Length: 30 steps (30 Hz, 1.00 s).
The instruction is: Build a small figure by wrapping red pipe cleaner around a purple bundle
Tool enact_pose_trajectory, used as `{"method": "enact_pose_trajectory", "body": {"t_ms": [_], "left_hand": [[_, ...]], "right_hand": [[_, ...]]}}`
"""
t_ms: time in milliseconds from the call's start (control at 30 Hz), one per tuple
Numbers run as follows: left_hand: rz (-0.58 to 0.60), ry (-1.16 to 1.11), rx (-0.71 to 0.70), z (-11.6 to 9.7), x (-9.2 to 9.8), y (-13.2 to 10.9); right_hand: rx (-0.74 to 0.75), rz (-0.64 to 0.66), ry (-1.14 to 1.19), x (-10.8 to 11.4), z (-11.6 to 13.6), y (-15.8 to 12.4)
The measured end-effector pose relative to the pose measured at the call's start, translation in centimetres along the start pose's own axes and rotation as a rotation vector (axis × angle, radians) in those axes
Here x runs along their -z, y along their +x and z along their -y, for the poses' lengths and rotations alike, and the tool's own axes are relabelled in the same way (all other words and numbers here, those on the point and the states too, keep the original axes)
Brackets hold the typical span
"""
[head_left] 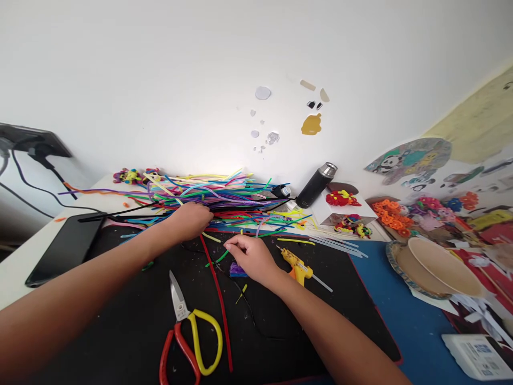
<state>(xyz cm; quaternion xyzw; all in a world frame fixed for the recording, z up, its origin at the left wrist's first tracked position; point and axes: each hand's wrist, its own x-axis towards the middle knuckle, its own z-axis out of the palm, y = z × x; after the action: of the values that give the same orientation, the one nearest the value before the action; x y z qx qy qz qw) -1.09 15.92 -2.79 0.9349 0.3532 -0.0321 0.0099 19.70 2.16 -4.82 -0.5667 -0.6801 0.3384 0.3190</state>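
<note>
My left hand is at the front of a heap of multicoloured pipe cleaners. Its fingers are curled down, and what they hold is hidden. A red pipe cleaner runs from just under that hand down across the black mat. My right hand hovers low over the mat, thumb and forefinger pinched together. The end of a green pipe cleaner reaches its fingertips; whether it is gripped I cannot tell. Beside that hand lie a purple-blue block and a yellow glue gun.
Scissors with red and yellow handles lie in front. A phone rests at left. Behind the mat are a black flask and a white box with pipe-cleaner figures. Glue sticks and a bowl are at right.
</note>
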Motion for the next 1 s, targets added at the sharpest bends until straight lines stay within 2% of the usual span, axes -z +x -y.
{"method": "enact_pose_trajectory", "body": {"t_ms": [133, 200, 267, 333, 400, 467, 567, 667, 800, 833, 900, 1000], "left_hand": [[-0.054, 0.013, -0.010, -0.3, 1.1, 0.0], [-0.132, -0.011, 0.010, -0.3, 1.8, -0.4], [-0.258, -0.124, 0.053, -0.4, 2.5, -0.9], [-0.335, -0.363, 0.107, -1.0, 3.5, -1.5], [-0.258, -0.710, 0.153, -2.1, 4.6, -1.9], [-0.162, -1.007, 0.113, -3.6, 5.4, -2.0], [-0.098, -1.187, 0.057, -6.1, 5.8, -1.5], [-0.087, -1.255, 0.044, -8.3, 5.1, -0.4], [-0.034, -1.326, 0.019, -9.3, 3.8, 1.2], [-0.028, -1.313, 0.012, -9.0, 3.5, 1.6], [-0.122, -1.192, 0.043, -7.7, 3.0, 2.3], [-0.213, -0.802, 0.148, -4.9, 2.0, 3.0]], "right_hand": [[0.006, -0.010, -0.002, 0.1, 0.4, -0.1], [-0.005, -0.012, 0.013, 0.0, 0.3, -0.4], [-0.014, -0.009, 0.028, -0.1, 0.1, -0.8], [-0.022, -0.013, 0.038, 0.0, -0.1, -1.1], [-0.030, -0.030, 0.053, 0.3, -0.2, -1.2], [-0.037, -0.057, 0.112, 0.7, -0.2, -1.0], [-0.051, -0.096, 0.278, 1.1, -0.2, -1.0], [-0.066, -0.119, 0.329, 1.4, -0.3, -1.5], [-0.078, -0.210, 0.148, 3.2, -0.8, -2.8], [-0.091, -0.230, 0.087, 4.0, -1.1, -3.2], [-0.148, -0.238, -0.018, 6.1, -1.9, -4.1], [-0.281, -0.263, -0.158, 9.5, -3.6, -5.6]]}}
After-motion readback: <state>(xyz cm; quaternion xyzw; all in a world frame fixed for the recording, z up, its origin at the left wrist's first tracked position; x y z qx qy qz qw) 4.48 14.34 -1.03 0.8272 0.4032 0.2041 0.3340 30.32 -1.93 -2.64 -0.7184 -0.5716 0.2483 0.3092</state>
